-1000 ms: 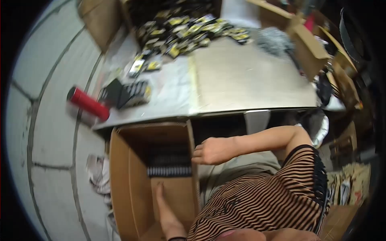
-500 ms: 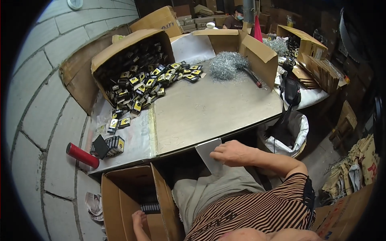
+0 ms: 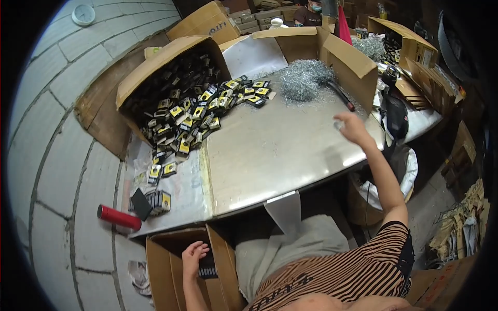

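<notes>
My right hand (image 3: 354, 129) is over the right part of the metal-topped table (image 3: 249, 171), its finger and thumb apart. A small greyish spot shows by the thumb, too small to make out. Beyond that hand lie a dark rod-like tool (image 3: 341, 96) with a reddish end and a heap of thin silvery wire pieces (image 3: 303, 80). My left hand (image 3: 195, 254) is raised at the mouth of an open carton (image 3: 220, 264), fingers stretched out. Inside the carton, below it, a row of dark packed items (image 3: 208, 271) shows in part. A whitish panel (image 3: 284, 207) hangs at the table edge above my lap.
A tipped carton (image 3: 150, 67) spills many small black-and-yellow boxes (image 3: 199, 111) onto the table. A red cylinder (image 3: 119, 216) lies beside stacked boxes (image 3: 162, 201). A white-lined bin (image 3: 410, 168) stands right. A co-worker (image 3: 309, 15) is at the back.
My right hand has left the whitish panel and moved up and right over the table. My left hand has risen inside the carton. The whole view has shifted slightly.
</notes>
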Available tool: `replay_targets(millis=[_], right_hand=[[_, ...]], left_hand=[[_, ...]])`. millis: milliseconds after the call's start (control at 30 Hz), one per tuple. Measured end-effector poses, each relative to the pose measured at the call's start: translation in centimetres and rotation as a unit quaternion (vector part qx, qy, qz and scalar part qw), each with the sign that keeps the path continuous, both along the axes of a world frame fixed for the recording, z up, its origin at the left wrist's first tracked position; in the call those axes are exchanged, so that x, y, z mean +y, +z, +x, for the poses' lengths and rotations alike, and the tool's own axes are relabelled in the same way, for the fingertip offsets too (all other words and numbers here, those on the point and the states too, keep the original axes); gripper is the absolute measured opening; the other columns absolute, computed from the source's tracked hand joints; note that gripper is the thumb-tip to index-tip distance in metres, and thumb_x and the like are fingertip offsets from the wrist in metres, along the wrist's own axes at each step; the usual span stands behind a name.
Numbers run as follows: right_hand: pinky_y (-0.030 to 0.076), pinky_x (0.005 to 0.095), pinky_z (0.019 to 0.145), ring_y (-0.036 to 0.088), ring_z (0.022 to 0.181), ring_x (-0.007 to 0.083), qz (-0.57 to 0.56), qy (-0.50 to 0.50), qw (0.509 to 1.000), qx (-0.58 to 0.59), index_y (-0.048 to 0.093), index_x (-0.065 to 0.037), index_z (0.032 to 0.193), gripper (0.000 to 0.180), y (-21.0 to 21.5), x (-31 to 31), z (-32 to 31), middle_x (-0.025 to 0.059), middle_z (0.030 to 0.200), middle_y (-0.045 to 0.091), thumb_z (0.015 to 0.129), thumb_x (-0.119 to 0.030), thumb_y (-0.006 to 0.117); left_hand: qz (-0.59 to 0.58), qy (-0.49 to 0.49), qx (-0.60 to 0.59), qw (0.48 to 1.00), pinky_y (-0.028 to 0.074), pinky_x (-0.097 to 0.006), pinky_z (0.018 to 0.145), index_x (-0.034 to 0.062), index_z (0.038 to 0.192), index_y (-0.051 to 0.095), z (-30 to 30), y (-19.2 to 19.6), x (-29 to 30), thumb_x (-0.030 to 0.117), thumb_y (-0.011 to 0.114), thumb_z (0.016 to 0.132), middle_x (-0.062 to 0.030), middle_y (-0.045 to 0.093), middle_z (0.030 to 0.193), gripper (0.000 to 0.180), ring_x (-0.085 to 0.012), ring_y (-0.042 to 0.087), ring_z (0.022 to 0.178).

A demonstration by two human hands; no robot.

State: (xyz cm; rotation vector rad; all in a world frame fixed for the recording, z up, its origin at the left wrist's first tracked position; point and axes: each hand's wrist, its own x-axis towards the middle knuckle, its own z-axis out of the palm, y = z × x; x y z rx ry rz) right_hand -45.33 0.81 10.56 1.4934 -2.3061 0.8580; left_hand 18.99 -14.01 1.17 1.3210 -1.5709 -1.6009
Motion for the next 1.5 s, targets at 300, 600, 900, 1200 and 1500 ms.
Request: replay_targets(millis=[300, 600, 900, 1200, 1500], right_hand=[[0.042, 0.0447, 0.096, 0.051, 0.114, 0.0387, 0.119, -0.298, 0.947, 0.011, 0.04, 0.001, 0.131, 0.058, -7.2, -11.9, -16.3, 0.0236, 0.116, 0.056, 0.075, -0.003, 0.057], [0.047, 0.0492, 0.08, 0.06, 0.089, 0.0455, 0.202, -0.166, 0.949, -0.173, 0.031, 0.004, 0.136, 0.074, -3.3, -9.1, -12.9, 0.0316, 0.088, 0.06, 0.066, -0.001, 0.055], [0.05, 0.0478, 0.075, 0.061, 0.081, 0.0438, 0.352, -0.083, 0.91, -0.204, 0.026, 0.008, 0.136, 0.08, -0.2, -1.8, -6.6, 0.0274, 0.085, 0.062, 0.064, -0.004, 0.058], [0.05, 0.0461, 0.071, 0.061, 0.08, 0.0414, 0.382, 0.013, 0.906, -0.184, 0.027, 0.006, 0.135, 0.08, 1.7, 1.2, -2.9, 0.0244, 0.087, 0.061, 0.064, -0.009, 0.061], [0.05, 0.0462, 0.074, 0.063, 0.083, 0.0396, 0.413, -0.048, 0.889, -0.194, 0.03, 0.004, 0.131, 0.07, -2.0, 2.0, 0.0, 0.0228, 0.092, 0.063, 0.071, -0.012, 0.061]], left_hand=[[-0.453, -0.259, -0.253, 0.815, 0.05, -0.041, 0.079, 0.0011, 0.108, 0.06, -24.1, 12.7, -11.3, 0.013, 0.064, 0.082, -0.0191, 0.063, 0.101, 0.029, -0.0375, 0.061, 0.093], [-0.526, -0.303, -0.179, 0.775, 0.029, -0.052, 0.105, 0.0085, 0.143, 0.028, -58.5, 6.7, -31.6, 0.028, 0.055, 0.09, -0.018, 0.025, 0.149, 0.062, -0.0364, 0.026, 0.136], [-0.49, -0.336, -0.347, 0.726, 0.018, -0.066, 0.104, 0.0163, 0.136, 0.04, -60.2, 2.8, -31.7, 0.029, 0.047, 0.092, -0.0092, 0.035, 0.146, 0.046, -0.035, 0.024, 0.138], [-0.389, -0.327, -0.363, 0.781, 0.019, -0.067, 0.104, 0.0158, 0.142, 0.033, -43.3, 5.4, -24.6, 0.028, 0.054, 0.089, -0.0111, 0.021, 0.152, 0.059, -0.0373, 0.015, 0.14], [-0.351, -0.321, -0.378, 0.794, 0.019, -0.065, 0.105, 0.0135, 0.139, 0.038, -33.5, 5.5, -15.3, 0.025, 0.057, 0.085, -0.0129, 0.018, 0.153, 0.058, -0.0373, 0.013, 0.14]])
